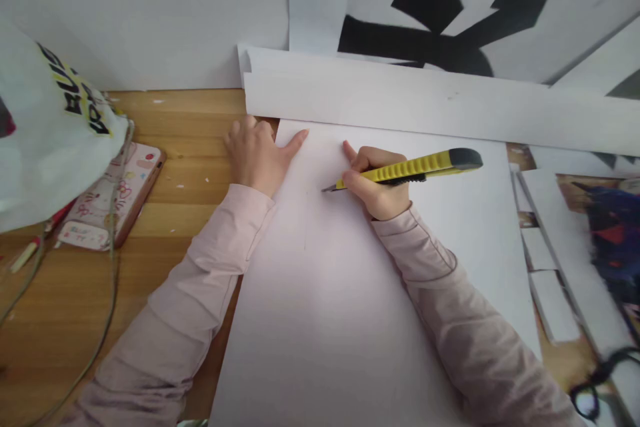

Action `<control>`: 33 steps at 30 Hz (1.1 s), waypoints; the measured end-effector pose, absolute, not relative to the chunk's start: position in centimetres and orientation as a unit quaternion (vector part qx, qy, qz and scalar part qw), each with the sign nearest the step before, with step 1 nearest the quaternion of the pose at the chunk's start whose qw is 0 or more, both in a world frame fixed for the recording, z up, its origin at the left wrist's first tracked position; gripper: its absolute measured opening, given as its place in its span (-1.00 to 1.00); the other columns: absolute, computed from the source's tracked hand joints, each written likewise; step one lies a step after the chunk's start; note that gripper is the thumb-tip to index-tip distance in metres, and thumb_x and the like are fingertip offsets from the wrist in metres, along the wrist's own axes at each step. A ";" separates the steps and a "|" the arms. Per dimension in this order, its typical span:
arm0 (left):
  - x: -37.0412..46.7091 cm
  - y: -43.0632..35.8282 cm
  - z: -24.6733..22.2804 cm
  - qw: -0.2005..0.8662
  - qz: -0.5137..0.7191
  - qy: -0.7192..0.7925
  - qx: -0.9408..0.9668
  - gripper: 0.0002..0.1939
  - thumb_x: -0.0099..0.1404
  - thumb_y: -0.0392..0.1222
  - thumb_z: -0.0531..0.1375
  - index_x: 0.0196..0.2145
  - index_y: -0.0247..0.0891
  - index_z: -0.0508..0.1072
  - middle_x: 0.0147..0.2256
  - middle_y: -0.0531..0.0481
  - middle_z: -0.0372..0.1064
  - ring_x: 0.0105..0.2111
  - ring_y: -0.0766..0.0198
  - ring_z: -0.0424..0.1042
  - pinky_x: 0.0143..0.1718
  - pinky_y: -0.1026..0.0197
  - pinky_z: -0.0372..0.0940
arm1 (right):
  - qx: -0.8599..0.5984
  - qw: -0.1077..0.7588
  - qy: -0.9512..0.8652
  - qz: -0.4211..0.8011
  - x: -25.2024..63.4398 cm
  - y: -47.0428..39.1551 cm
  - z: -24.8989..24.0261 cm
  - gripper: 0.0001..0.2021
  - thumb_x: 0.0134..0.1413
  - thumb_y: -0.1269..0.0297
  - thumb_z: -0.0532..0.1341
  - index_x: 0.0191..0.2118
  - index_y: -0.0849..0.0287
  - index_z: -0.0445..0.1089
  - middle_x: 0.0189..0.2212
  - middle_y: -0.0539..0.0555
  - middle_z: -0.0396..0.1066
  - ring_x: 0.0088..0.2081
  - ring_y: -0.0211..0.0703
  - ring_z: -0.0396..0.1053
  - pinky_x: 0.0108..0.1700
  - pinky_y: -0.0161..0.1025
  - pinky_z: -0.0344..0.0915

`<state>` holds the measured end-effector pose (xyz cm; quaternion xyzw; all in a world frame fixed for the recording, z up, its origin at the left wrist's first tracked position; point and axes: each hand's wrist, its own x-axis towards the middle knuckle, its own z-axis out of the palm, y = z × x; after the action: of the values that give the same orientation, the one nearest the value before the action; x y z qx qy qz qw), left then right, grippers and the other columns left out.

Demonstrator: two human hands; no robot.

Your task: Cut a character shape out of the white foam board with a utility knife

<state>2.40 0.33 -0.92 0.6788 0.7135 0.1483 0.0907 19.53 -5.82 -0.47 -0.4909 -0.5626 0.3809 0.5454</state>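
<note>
A large white board point(340, 320) lies on the wooden table in front of me. My right hand point(380, 183) grips a yellow and black utility knife point(420, 167), its blade tip pointing left at the board's upper part. Whether the tip touches the surface I cannot tell. A faint thin line runs down the board just left of and below the blade. My left hand point(260, 153) lies at the board's upper left edge, thumb stretched onto the board, the other fingers partly curled over the table side.
Left, a phone in a pink case point(133, 193) lies beside a white bag point(55, 127) and a cable point(113, 280). A long white strip point(375, 97) borders the board's far edge. Cut white pieces point(553, 303) and a dark blue object point(615, 233) are at right.
</note>
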 end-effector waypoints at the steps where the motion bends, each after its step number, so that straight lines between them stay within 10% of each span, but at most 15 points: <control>1: 2.4 0.4 -1.0 0.090 0.151 0.714 0.678 -0.44 0.31 0.37 0.02 -0.34 -0.22 0.43 -0.06 -0.27 0.35 0.10 -0.23 0.25 0.14 -0.18 0.11 | -0.486 0.553 -0.561 0.379 19.5 -5.8 -0.5 -0.74 -0.26 0.37 0.23 -0.73 0.07 0.12 -0.74 -0.18 0.10 -0.63 -0.36 -0.01 0.28 0.05 0.27; 15: 2.5 0.6 -1.3 0.079 0.186 0.718 0.666 -0.51 0.26 0.30 0.16 -0.48 -0.19 0.30 -0.16 -0.23 0.37 0.02 -0.18 0.29 0.08 -0.15 0.17 | -0.452 0.636 -0.494 0.383 19.1 -5.9 -1.2 -0.67 -0.06 0.32 0.28 -0.64 0.07 0.10 -0.69 -0.19 0.03 -0.62 -0.37 0.00 0.28 0.08 0.31; 33: 2.5 0.7 -1.1 0.097 0.185 0.716 0.666 -0.50 0.25 0.34 0.14 -0.47 -0.19 0.34 -0.15 -0.21 0.40 0.02 -0.15 0.30 0.07 -0.12 0.18 | -0.488 0.526 -0.572 0.397 18.2 -6.1 -0.4 -0.67 -0.05 0.28 0.30 -0.68 0.08 0.17 -0.75 -0.23 0.13 -0.66 -0.40 -0.04 0.35 0.05 0.16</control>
<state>2.49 0.71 -1.10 0.6656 0.7164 0.1852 0.0973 18.16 -6.10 -0.43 -0.4884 -0.5722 0.3966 0.5260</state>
